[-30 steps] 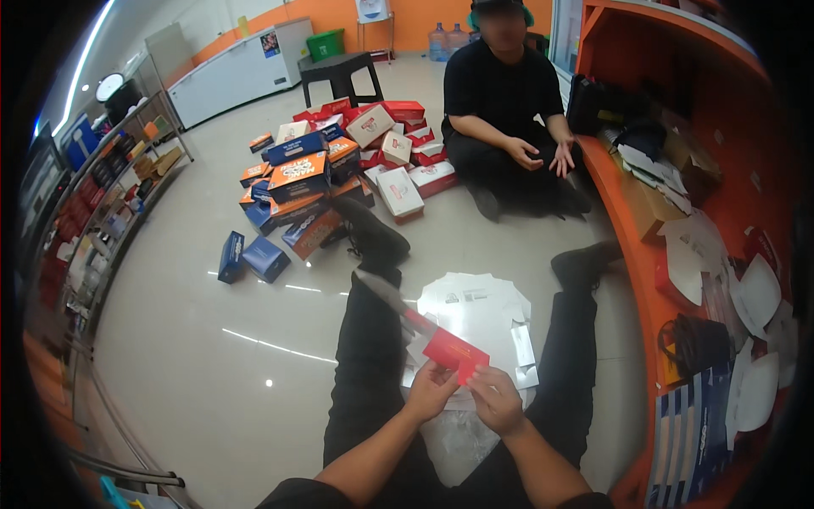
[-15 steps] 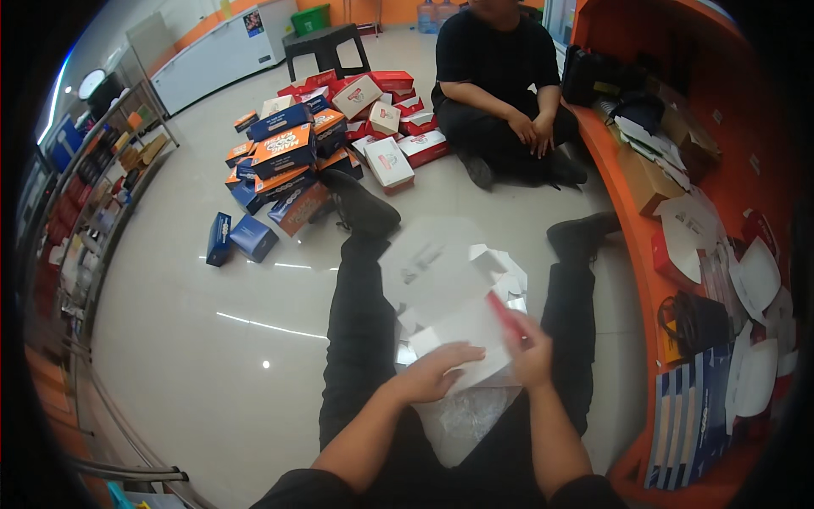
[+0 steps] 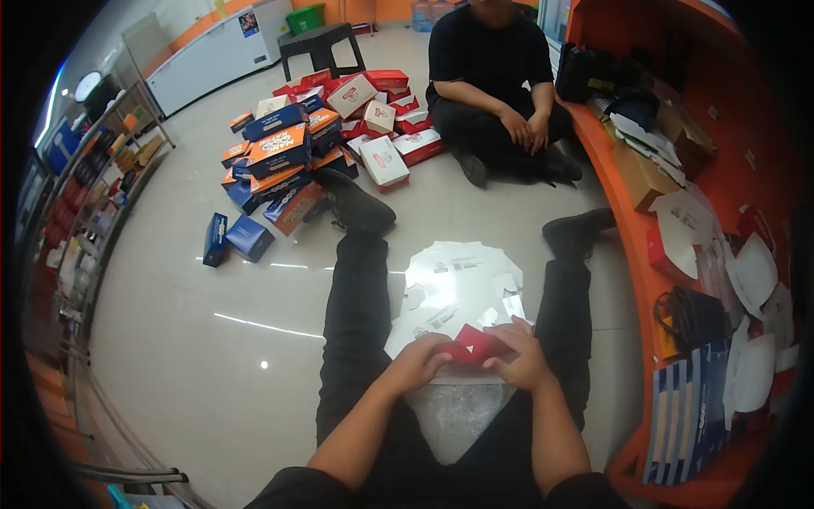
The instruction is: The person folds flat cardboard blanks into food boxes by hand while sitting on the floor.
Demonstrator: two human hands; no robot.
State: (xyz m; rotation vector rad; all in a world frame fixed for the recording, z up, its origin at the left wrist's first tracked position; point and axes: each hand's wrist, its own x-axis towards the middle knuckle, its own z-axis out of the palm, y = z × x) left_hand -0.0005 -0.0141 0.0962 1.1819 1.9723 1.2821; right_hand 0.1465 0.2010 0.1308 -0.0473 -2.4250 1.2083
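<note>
Between my outstretched legs lies a flat white cardboard box blank [image 3: 424, 327] with small print and notched edges. Red flaps [image 3: 479, 343] stand folded up at its near side. My left hand [image 3: 414, 365] pinches the left part of the red cardboard, thumb and fingers close together. On the other side, my right hand [image 3: 520, 358] grips the right red flap, its fingers bent over the edge. More white cardboard [image 3: 462, 270] with cut edges lies just beyond; whether it is one sheet or several, I cannot tell. Clear plastic wrap [image 3: 462, 416] lies below my hands.
Folded blue-and-orange boxes [image 3: 278, 151] and red-and-white boxes [image 3: 384, 161] are heaped ahead on the left. A person [image 3: 492, 93] sits cross-legged beyond my right foot. An orange shelf [image 3: 623, 182] with cardboard pieces runs along the right; a metal rack [image 3: 110, 191] stands left.
The white blank, tilted up in my hands before, now lies lower and flatter. Its red side has folded up at the near edge. My hands have come to either side of the flaps.
</note>
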